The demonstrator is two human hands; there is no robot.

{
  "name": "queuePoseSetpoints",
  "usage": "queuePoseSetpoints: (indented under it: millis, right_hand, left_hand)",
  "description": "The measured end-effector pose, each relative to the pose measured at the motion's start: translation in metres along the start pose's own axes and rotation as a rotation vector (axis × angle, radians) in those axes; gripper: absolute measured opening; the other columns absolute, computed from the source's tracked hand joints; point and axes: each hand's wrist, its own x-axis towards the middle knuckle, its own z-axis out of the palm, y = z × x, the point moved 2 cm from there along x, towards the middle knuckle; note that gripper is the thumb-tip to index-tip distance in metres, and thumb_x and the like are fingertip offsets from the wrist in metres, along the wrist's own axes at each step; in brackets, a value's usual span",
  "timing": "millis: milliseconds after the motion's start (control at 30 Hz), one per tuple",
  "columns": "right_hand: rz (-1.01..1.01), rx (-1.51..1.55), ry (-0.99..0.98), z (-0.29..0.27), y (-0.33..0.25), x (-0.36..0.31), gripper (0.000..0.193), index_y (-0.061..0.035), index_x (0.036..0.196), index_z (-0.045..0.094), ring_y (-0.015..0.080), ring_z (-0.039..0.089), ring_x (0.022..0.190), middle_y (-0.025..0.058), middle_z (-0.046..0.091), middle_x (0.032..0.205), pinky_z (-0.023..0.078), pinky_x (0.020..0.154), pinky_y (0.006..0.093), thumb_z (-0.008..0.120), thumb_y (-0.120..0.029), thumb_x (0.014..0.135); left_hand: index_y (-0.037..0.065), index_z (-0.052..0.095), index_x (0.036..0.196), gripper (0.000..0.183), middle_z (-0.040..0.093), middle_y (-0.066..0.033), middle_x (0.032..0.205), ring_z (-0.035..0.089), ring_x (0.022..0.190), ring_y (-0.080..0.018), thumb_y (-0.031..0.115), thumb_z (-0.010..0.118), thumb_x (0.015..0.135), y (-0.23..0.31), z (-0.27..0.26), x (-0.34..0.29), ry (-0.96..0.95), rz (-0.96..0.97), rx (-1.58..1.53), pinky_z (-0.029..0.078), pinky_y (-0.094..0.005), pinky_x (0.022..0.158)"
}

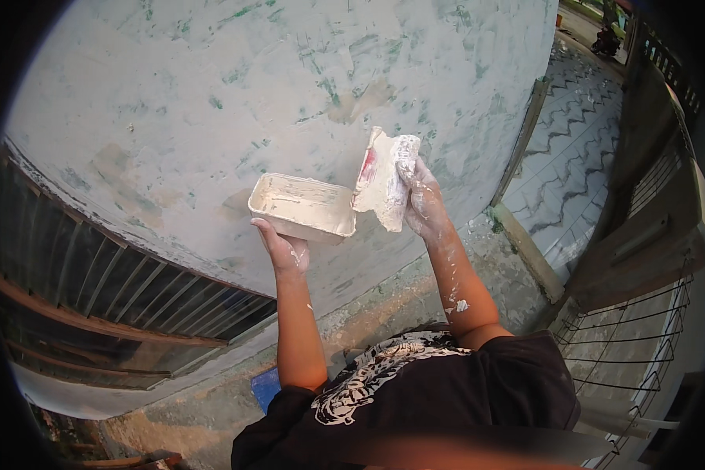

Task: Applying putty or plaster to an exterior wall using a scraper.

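Putty tub [313,230] before the wall [211,78]: left hand [287,252] cups its near-left underside, fingers hidden; probably light, stiff, slick. Right hand [425,200] curls round putty spreader [382,180]'s back edge; best grip, likely flexible.

The left forearm [300,333] rises almost upright, its hand [288,251] cupped from below — thumb [264,225] extended, most fingers hidden. The right arm bends at the elbow [478,325], its forearm [456,270] slanting up and leftward; the right hand [424,200] grips firmly — skin streaked white from knuckles down the forearm.
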Motion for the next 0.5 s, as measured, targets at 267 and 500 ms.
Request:
queuePoseSetpoints:
  millis: [267,500]
  right_hand:
    - [-0.685,-0.846,0.699,0.007,-0.048,0.091,0.029,0.0049,0.124,0.057,0.0279,0.068,0.092,0.0163,0.067,0.101,0.052,0.078,0.0351,0.050,-0.006,0.098]
    - [-0.844,-1.444,0.413,0.061,0.040,0.103,0.050,-0.0054,0.128,0.061,0.0366,0.064,0.076,0.0182,0.067,0.089,0.051,0.066,0.0446,0.061,0.000,0.079]
  left_hand:
    - [0.009,0.026,0.151,0.081,0.035,-0.0116,0.151,0.034,0.140,-0.0297,0.065,0.042,0.094,0.041,-0.003,-0.018,0.156,0.108,-0.019,0.029,-0.0465,0.116]
    - [0.008,0.028,0.150,0.078,0.035,-0.0142,0.151,0.036,0.139,-0.0315,0.064,0.040,0.096,0.069,-0.015,-0.014,0.201,0.219,-0.016,0.031,-0.0490,0.115]
